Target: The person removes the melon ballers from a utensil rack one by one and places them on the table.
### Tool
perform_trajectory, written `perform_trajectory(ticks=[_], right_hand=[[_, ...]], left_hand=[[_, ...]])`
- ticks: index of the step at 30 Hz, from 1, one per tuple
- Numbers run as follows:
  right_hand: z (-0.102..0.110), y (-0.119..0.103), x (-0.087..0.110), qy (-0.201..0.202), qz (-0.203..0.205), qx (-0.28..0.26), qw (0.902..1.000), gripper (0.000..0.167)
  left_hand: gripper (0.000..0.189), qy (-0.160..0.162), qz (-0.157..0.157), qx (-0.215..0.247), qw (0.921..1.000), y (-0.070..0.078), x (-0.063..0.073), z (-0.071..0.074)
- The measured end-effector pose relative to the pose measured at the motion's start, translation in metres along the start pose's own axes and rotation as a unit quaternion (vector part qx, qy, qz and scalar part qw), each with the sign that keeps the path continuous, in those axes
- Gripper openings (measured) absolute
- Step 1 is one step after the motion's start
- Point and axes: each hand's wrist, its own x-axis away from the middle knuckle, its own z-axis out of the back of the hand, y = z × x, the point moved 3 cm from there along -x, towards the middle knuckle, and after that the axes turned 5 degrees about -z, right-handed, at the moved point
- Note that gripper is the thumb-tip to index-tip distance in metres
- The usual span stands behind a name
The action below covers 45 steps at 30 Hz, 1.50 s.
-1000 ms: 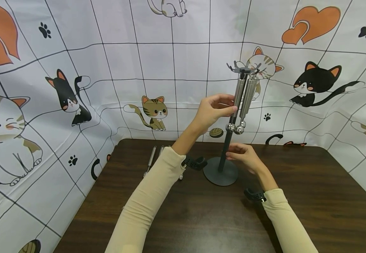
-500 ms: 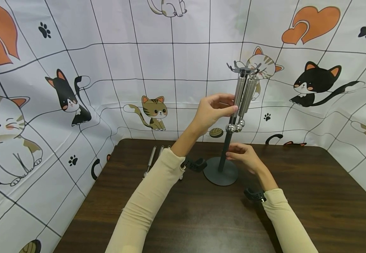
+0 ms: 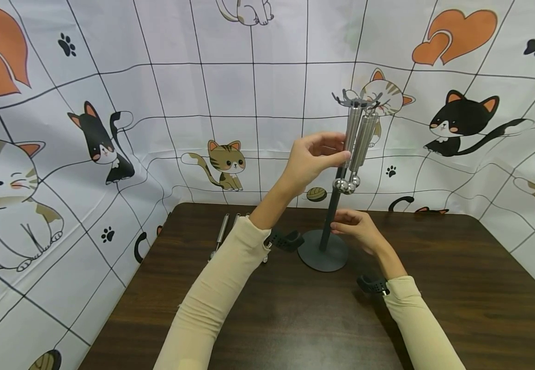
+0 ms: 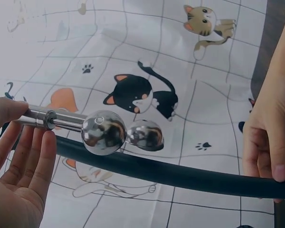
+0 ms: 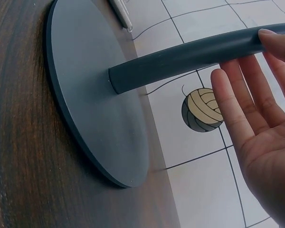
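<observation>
A dark grey stand (image 3: 331,216) with a round base and a ring of hooks on top stands on the table. Several steel utensils (image 3: 364,141) with tube-shaped handles and round polished heads hang from it, heads down. My left hand (image 3: 311,159) pinches the handle of one steel utensil (image 4: 103,133) between thumb and fingers, above its head. A second round head (image 4: 145,135) shows just behind that one. Lower down, my right hand (image 3: 360,231) holds the pole, its thumb (image 5: 275,42) on one side and fingers on the other.
More steel utensils (image 3: 223,229) lie on the dark wood table (image 3: 286,324) at the left, partly hidden by the left sleeve (image 3: 221,277). A white cloth (image 3: 166,77) printed with cats hangs behind and beside the table.
My left hand has shifted slightly to the right, and the hanging utensils' heads have swung a little with it. The right hand and the stand keep their place.
</observation>
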Motion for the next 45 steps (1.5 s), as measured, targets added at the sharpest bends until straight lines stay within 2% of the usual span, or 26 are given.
perform_trajectory(ticks=[5,11,22,29,36,40,45], right_hand=[[0.000,-0.001,0.001,0.004,-0.003,0.008,1.0000,0.028],[0.000,0.000,0.001,0.005,-0.004,0.014,0.9999,0.028],[0.001,0.002,-0.001,0.007,-0.002,0.011,0.9999,0.027],[0.001,0.001,-0.001,0.010,-0.004,0.008,0.9999,0.027],[0.000,0.001,-0.001,0.008,-0.007,0.008,0.9999,0.028],[0.001,0.000,0.000,0.008,-0.009,0.006,0.9999,0.028],[0.001,0.001,0.000,0.010,-0.012,0.008,0.9998,0.028]], left_hand=[[0.036,0.004,0.011,-0.005,0.9999,-0.005,0.007,0.004],[0.036,0.018,0.032,-0.015,0.9992,-0.020,0.021,0.017],[0.035,0.056,0.078,-0.046,0.9943,-0.062,0.056,0.059],[0.036,0.072,0.131,-0.072,0.9861,-0.088,0.080,0.079],[0.035,0.065,0.170,-0.114,0.9767,-0.110,0.102,0.092],[0.034,0.060,0.174,-0.142,0.9725,-0.121,0.112,0.097],[0.034,0.052,0.180,-0.157,0.9697,-0.133,0.122,0.102]])
